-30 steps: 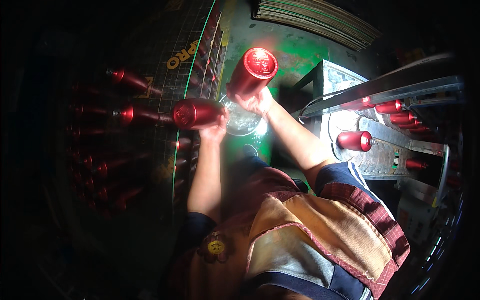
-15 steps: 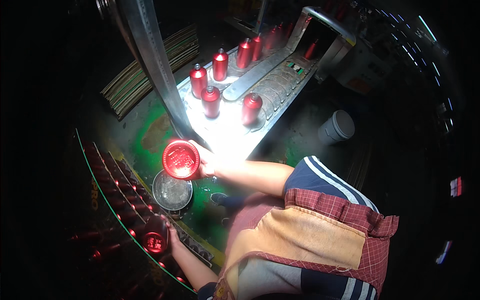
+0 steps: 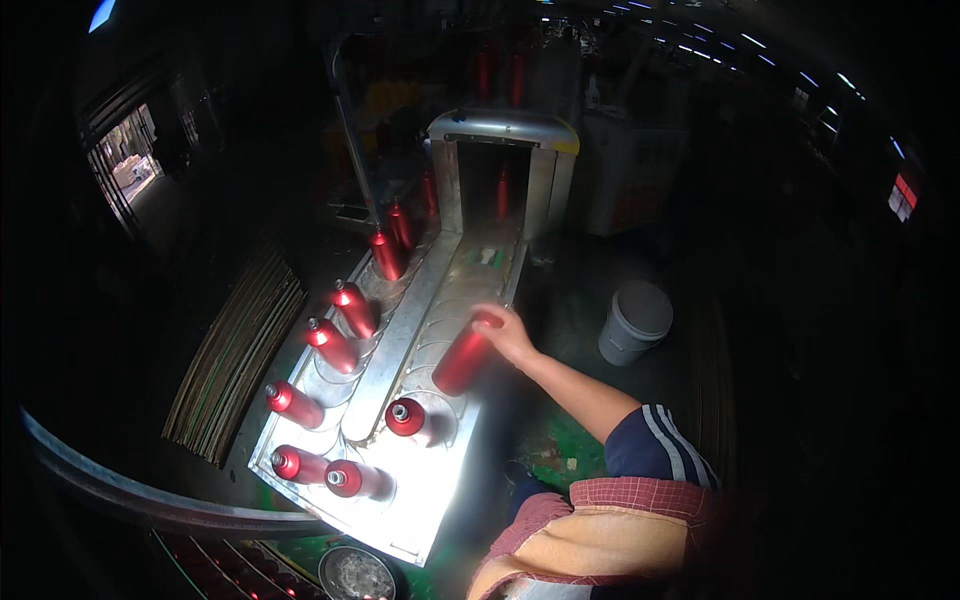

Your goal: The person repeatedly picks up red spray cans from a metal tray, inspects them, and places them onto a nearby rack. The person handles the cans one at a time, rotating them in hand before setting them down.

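My right hand (image 3: 505, 332) is closed round the neck end of a shiny red bottle (image 3: 462, 362), slightly smeared by motion. This bottle leans over the right lane of a looped conveyor (image 3: 378, 385); whether its base touches the plates I cannot tell. Nearest to it on the same lane stands another red bottle (image 3: 405, 416), seen from above. At the brightly lit near end is one more red bottle (image 3: 345, 478), beside several others along the left lane, such as a red bottle (image 3: 332, 345). My left hand is out of view.
A metal tunnel (image 3: 505, 128) spans the far end, with a red bottle (image 3: 503, 195) inside. To the right stands a pale bucket (image 3: 628, 325). Stacked boards (image 3: 235, 350) lie at left. A round metal pan (image 3: 357, 575) sits below the conveyor's near end, beside racked red bottles.
The view has swung up to the conveyor. My right hand, earlier showing a bottle's base near the pan, now holds a bottle over the right lane. My left hand with its bottle has left view.
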The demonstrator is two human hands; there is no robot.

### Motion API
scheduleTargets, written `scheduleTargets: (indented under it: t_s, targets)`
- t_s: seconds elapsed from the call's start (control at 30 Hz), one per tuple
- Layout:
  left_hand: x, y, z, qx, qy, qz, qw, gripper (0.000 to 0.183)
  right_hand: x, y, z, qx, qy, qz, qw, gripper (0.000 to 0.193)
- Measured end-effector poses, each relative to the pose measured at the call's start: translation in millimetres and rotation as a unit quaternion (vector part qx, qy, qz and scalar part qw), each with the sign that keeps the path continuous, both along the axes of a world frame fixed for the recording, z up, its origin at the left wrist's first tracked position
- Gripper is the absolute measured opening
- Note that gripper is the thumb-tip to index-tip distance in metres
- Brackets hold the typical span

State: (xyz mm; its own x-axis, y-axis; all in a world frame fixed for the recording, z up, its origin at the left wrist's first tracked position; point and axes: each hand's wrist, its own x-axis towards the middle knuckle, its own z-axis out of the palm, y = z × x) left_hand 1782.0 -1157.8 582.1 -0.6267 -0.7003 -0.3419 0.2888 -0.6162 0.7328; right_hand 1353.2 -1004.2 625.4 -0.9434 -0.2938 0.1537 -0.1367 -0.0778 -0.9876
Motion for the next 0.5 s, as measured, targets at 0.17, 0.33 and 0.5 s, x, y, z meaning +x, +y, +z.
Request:
scheduleTargets:
  t_s: [0.17, 0.33, 0.5]
  targets:
    - [-135.6, -13.9, 98.1, -0.156, -0.037, -0.004, 0.987, 0.053, -144.7, -76.2, -28.7, 0.179, 0.225, -0.04, 0.957, 0.037]
    - [-262.5, -12.0, 168.2, -0.445, -0.08, -0.023, 0.892, 0.044, -194.0, -94.6, -56.1, 0.293, 0.161, -0.011, 0.942, 0.046]
    - [-420.1, 1.0, 147.5, -0.681, -0.125, -0.047, 0.72, 0.032, -230.7, -54.0, -45.1, 0.186, 0.224, 0.022, 0.957, 0.041]
